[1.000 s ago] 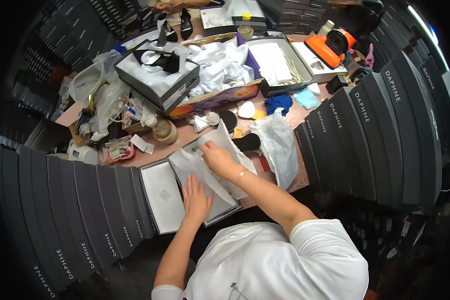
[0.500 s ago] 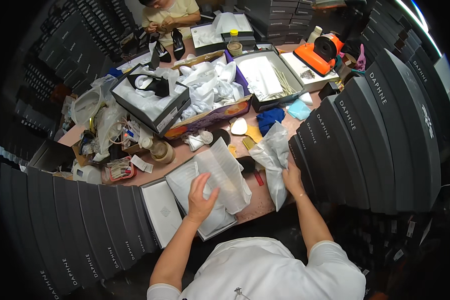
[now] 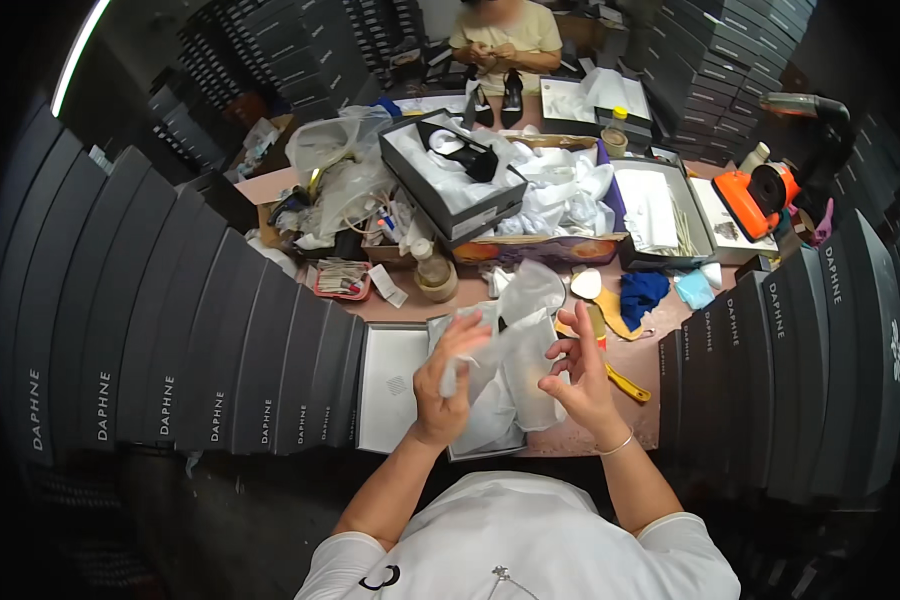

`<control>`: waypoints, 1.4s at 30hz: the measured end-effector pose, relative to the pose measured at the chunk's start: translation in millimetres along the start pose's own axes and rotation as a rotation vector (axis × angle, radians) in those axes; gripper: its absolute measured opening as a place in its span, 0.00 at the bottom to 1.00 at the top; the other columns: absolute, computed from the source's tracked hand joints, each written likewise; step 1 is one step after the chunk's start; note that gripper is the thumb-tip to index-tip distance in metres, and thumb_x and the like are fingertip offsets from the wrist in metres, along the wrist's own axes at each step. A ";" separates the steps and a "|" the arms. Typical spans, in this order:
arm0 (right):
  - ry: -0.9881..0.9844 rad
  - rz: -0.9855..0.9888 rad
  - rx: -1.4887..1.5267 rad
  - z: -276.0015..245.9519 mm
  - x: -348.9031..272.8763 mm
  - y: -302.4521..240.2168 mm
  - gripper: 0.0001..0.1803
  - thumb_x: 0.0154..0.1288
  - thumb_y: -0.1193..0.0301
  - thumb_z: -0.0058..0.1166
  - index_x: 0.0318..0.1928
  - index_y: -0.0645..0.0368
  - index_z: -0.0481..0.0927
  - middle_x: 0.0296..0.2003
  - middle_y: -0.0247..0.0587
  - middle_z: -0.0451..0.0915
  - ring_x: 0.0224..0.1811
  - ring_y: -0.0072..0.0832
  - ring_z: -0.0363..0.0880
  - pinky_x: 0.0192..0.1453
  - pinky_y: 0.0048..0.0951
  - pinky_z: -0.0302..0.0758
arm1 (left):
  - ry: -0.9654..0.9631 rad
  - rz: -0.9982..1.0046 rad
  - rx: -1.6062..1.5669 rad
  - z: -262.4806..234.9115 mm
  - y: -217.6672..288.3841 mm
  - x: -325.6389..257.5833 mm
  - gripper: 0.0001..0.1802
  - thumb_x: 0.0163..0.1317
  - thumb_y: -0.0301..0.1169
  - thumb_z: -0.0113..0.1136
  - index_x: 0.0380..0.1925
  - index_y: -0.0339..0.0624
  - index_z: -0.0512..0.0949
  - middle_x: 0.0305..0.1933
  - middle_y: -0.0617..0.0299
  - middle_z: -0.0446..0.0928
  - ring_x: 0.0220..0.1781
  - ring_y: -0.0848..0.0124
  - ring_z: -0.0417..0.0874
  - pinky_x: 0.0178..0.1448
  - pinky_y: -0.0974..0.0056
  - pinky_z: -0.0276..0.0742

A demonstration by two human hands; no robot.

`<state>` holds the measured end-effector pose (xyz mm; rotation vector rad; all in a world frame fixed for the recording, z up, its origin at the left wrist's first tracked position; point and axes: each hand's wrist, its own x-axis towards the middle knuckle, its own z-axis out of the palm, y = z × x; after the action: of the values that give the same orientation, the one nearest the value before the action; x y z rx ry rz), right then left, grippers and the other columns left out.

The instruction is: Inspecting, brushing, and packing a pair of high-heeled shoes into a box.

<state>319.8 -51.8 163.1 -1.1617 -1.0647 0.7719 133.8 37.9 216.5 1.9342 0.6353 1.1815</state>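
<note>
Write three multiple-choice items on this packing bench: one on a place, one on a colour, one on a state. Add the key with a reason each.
1. Where does the open box lid lie?
A. to the left of the person's hands
B. on the orange device
C. on the far side of the table

2. What colour is the crumpled cloth right of the hands?
A. red
B. blue
C. green

3. What is the left hand doing?
A. resting flat on the table
B. gripping a clear plastic bag
C. hanging empty

Key: 1 A, the lid sits on the table just left of the hands. 2 B, the cloth is deep blue. 3 B, its fingers close on the clear plastic bag, while the right hand touches the bag's other side.
</note>
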 end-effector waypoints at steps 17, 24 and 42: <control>-0.353 0.032 -0.074 113.0 -41.0 23.6 0.46 0.56 0.66 0.65 0.71 0.58 0.53 0.67 0.53 0.58 0.66 0.45 0.65 0.66 0.37 0.66 | 1.048 -0.646 -0.634 -77.1 -47.4 -57.4 0.19 0.72 0.46 0.47 0.39 0.41 0.73 0.44 0.58 0.75 0.47 0.66 0.78 0.54 0.59 0.75; -0.337 0.464 0.338 131.5 -38.5 53.5 0.61 0.50 0.62 0.70 0.73 0.64 0.38 0.71 0.55 0.49 0.73 0.38 0.49 0.74 0.35 0.50 | 0.694 -0.696 -1.289 -60.8 -87.7 7.5 0.19 0.70 0.41 0.47 0.47 0.37 0.77 0.50 0.54 0.79 0.51 0.58 0.80 0.58 0.52 0.75; -0.396 0.365 -0.805 81.7 -72.4 166.0 0.45 0.62 0.71 0.53 0.72 0.67 0.41 0.64 0.82 0.47 0.69 0.71 0.47 0.73 0.46 0.50 | -0.012 -1.038 -0.606 82.8 -219.2 -147.7 0.29 0.71 0.36 0.46 0.67 0.31 0.56 0.67 0.46 0.65 0.68 0.60 0.66 0.67 0.62 0.61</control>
<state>225.7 -48.2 -11.8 -1.9775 -1.5938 0.9067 137.1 27.7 -60.4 0.8650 0.9618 0.5694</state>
